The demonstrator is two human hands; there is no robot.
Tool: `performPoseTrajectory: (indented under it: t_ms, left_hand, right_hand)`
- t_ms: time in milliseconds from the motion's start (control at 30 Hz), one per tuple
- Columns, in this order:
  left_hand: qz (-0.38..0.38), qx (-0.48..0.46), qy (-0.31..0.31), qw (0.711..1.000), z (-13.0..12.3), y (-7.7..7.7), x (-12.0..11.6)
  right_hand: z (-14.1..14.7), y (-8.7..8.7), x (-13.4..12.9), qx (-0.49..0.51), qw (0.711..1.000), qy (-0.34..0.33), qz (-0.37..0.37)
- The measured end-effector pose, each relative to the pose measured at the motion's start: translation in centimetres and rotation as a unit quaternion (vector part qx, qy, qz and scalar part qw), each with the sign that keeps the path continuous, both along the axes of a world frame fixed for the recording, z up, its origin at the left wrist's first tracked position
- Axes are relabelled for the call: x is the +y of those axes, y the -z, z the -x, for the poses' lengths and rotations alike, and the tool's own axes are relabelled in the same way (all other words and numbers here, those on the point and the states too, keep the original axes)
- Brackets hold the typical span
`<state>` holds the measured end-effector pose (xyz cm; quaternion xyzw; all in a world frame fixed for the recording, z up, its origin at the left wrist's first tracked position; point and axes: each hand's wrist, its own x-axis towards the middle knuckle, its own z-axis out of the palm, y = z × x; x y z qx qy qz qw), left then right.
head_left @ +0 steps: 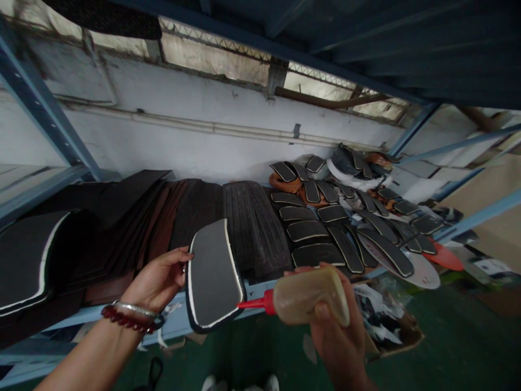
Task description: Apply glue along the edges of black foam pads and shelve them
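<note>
My left hand (165, 279) pinches the left edge of a dark grey panel (214, 277) with a black border, tilted up in front of me. A white line of glue runs along the panel's edge on the left, right and bottom sides. Wrapped around a glue bottle (311, 297), my right hand (340, 326) holds it on its side. The bottle is cloudy yellowish with a red nozzle (256, 304), whose tip meets the panel's lower right edge. On my left wrist are a silver bangle and a dark red bead bracelet.
A larger panel with a white edge line (24, 260) stands at far left. Dark and brown sheets (150, 217) lie stacked on the blue shelf. Several similar edged panels (307, 231) spread to the right. A cardboard box with scraps (391, 326) sits below; a blue post (40, 103) rises left.
</note>
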<state>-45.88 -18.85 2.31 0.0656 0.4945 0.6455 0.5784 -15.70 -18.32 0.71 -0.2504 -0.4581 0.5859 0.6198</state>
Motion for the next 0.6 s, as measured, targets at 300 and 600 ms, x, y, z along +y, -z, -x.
performPoseTrajectory:
  t_ms: [300,600]
  left_hand:
    - [0.050,-0.074,-0.081,0.993,-1.8,0.1,-0.2]
    - [0.043,-0.110,-0.144,0.983,-2.9,1.6,0.2]
  right_hand:
    - [0.2,-0.2,1.3,0.053,0.994,0.098,0.004]
    - [0.7,1.3,1.1,0.060,0.994,0.091,0.016]
